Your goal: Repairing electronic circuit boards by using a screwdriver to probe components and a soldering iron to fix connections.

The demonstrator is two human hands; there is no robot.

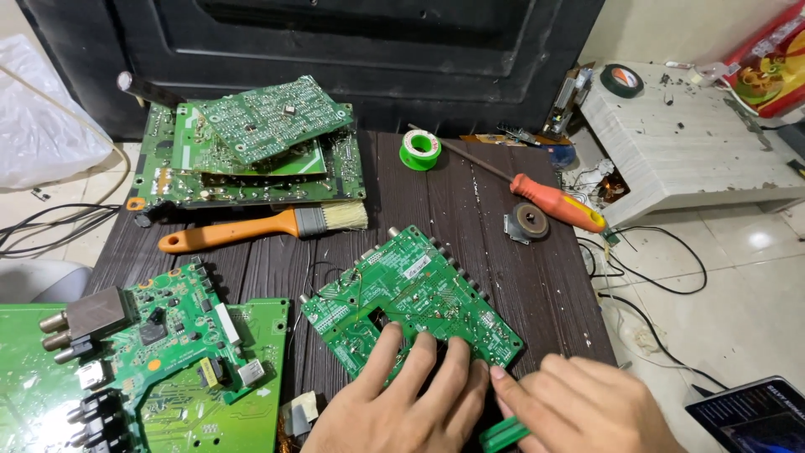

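At the near edge of the dark wood-grain table (pixel 495 252), a green rectangular printed circuit board (pixel 411 298) lies flat with its solder side up, its long axis running diagonally from near left to far right. The board sits directly ahead of both hands, just beyond the knuckles. The left hand (pixel 402 403) is the nearer one: its spread fingers rest on the board's near edge, pressing it to the table, not curled round anything. The right hand (pixel 587 403) lies just right of the board's near right corner, index finger stretched toward that corner; a small bright green plastic piece (pixel 503 434) shows under its thumb side, and it seems to be pinched there, though the grip itself is hidden.

Left of the board, a second green circuit board carrying a metal tuner box and connectors (pixel 159 335) overlaps another green panel at the table's near left corner. Beyond, an orange-handled paintbrush with pale bristles (pixel 268 225) lies crosswise, and behind it a stack of green circuit boards (pixel 251 151) rests against a black moulded panel (pixel 352 50). To the far right of the board lie a green spool of solder wire (pixel 419 149), an orange-handled screwdriver (pixel 553 201) and a small round metal part (pixel 528 221). Off the table, a white low stand (pixel 696 143) holds a roll of black tape (pixel 621 80).
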